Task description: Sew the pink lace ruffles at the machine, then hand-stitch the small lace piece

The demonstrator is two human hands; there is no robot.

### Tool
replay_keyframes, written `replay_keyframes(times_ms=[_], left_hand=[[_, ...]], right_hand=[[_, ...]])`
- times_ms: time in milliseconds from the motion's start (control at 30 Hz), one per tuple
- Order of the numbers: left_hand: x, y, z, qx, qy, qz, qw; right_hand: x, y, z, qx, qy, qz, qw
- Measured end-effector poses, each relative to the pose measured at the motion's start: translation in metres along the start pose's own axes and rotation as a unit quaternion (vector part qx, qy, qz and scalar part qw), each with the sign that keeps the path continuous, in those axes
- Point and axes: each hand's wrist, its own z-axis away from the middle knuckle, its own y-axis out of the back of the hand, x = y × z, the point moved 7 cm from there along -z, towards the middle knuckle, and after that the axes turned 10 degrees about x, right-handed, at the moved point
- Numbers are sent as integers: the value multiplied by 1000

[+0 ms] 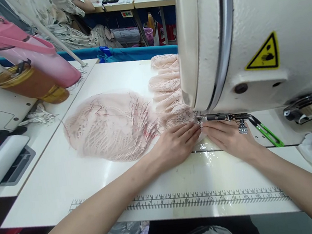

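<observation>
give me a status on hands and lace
Left hand on gathered pink lace. Right hand close by, below sewing machine head. Green snips beside right wrist.

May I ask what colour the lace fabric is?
The lace fabric is pale pink, seen best in the head view.

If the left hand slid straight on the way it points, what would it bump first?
The left hand would probably meet the right hand first, though the metal sewing foot is close and depth unclear.

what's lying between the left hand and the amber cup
In the head view, pale pink lace fabric lies loosely spread between the left hand and the amber cup, with a strip of white tabletop showing on the cup's side.
</observation>
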Motion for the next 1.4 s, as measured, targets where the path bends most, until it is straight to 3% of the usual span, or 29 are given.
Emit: replay_keyframes(times_ms=[200, 467, 667, 733, 900, 1400], left_hand=[[-5, 0, 3, 4, 7, 1, 1000], [-14, 1, 5, 40, 15, 15, 999], [-23, 13, -2, 73, 72, 30, 994], [-21, 16, -4, 74, 50, 27, 996], [-3, 23, -3, 106, -79, 24, 991], [9, 42, -5, 182, -142, 6, 973]], right_hand=[[-1, -8, 5, -43, 3, -18, 999], [-12, -9, 1, -29, 15, -18, 999], [-13, -10, 2, -31, -16, -95, 995], [-14, -9, 3, -32, -17, -137, 990], [-20, 0, 2, -5, 1, -218, 976], [-31, 21, -3, 82, 66, -216, 971]])
